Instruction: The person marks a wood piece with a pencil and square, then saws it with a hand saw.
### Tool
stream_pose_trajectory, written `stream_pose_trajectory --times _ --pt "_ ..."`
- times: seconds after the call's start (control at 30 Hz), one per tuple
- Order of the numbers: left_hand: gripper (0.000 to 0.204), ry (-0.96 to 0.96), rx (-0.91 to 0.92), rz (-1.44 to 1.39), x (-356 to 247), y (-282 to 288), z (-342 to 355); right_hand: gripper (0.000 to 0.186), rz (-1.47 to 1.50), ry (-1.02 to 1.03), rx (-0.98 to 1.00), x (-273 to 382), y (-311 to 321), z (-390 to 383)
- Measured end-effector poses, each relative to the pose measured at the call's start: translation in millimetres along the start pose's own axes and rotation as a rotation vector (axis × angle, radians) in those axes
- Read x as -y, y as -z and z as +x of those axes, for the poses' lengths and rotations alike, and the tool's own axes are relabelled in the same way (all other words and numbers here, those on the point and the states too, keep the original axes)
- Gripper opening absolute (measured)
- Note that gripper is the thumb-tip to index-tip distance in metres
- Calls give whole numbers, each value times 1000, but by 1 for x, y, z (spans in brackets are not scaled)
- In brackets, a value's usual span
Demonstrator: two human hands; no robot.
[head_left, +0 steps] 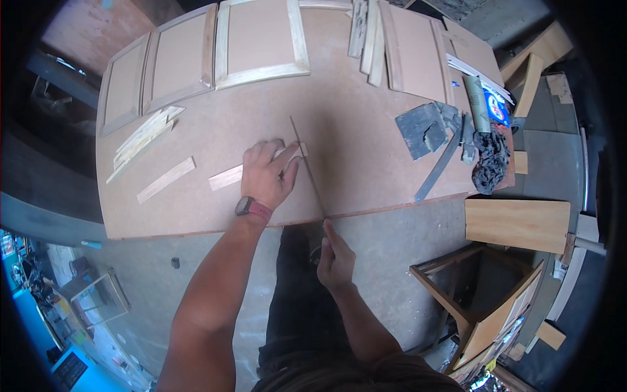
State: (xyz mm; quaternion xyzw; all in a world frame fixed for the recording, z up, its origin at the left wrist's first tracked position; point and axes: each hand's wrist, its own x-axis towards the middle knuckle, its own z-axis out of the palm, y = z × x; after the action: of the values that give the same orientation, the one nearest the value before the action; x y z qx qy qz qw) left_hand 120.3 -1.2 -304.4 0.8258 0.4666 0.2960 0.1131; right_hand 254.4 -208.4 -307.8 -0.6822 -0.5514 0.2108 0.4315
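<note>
Pressing flat on the workbench (196, 209), the left hand (269, 175) lies palm down over a pale wood strip (225, 177), its fingers spread and pointing toward 1 o'clock. That strip runs out from under the hand toward 8 o'clock, and a short end of it shows past the fingertips at about 2 o'clock, right beside a thin saw blade (307, 164). The thumb stretches along the blade's left side, touching or nearly touching it. A dark watch with a red strap (253, 208) sits on the wrist, and the forearm comes up from the lower edge at about 7 o'clock.

The blade runs as a narrow dark line from the middle of the bench toward 5 o'clock, crossing the bench's near edge. The right hand (334, 258) sits just off that edge, at 5 o'clock from the left hand, closed around the blade's lower end; the handle itself is hidden inside the fist, so how it is gripped cannot be told. Its forearm rises from the bottom of the view.

More loose strips (145, 137) lie at 9 to 10 o'clock from the left hand, and framed panels (261, 39) line the far side of the bench. Grey sanding sheets (423, 127), a metal bar (439, 166) and a dark rag (490, 160) lie at 3 o'clock.
</note>
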Motion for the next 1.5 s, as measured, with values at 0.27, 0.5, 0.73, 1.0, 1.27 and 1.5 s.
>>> stream_pose_trajectory --times 0.27,0.5,0.73,1.0,1.27,1.5 --pt "16 542 -147 -47 -10 -18 17 38 72 -85 94 -1 3 -4" --pt "26 429 -210 170 -9 -31 31 37 65 -42 58 -4 -5 -2" --pt "24 351 29 228 -3 -19 36 40 7 74 5 -9 -4 2" --pt "22 283 -55 178 -1 -23 36 38 -13 91 -30 -11 -9 0" --pt "18 280 -90 174 3 -25 35 38 -41 133 -94 -2 -11 1" --pt "24 371 -103 143 4 -26 36 38 -26 94 -50 1 -7 5"
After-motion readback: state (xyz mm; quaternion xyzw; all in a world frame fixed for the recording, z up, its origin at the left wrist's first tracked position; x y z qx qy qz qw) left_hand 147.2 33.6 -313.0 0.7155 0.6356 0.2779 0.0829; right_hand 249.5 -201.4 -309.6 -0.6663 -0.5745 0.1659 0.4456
